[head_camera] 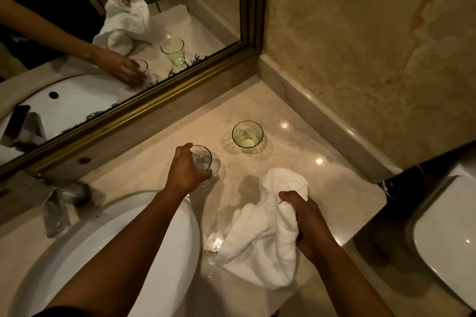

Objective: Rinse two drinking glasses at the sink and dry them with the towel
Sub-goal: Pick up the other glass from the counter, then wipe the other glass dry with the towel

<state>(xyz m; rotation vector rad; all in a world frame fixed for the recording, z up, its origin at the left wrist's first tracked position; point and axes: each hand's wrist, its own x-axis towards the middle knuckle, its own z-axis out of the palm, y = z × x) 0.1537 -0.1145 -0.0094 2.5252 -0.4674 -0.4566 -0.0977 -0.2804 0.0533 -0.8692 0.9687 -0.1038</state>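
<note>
Marble, pale and glossy, forms the countertop (296, 162) where both glasses stand upright to the right of the white sink basin (144, 260). The left hand (184, 170) reaches across the basin's rim and grasps the clear drinking glass (202, 158), fingers and thumb curled round its side while its base rests on the counter near the basin's edge. The green-tinted drinking glass (247, 135) stands by itself farther back and to the right, apart from the clear one and from both hands, closer to the mirror and the wall. The right hand (306, 224) is clenched round a bunch of the white towel (260, 234); one end of the cloth puffs up above the knuckles, and the rest spills down and leftward across the counter's front part. A small wet patch glints on the marble just beside the towel's left edge. The gold-framed mirror (123, 41) behind the sink reflects the glasses, the towel and the person's arms. A chrome faucet (55, 211) sits at the left of the basin, blurred. At the far right, below counter level, a white toilet lid (443, 237) shows beside the marble wall (373, 46).
</note>
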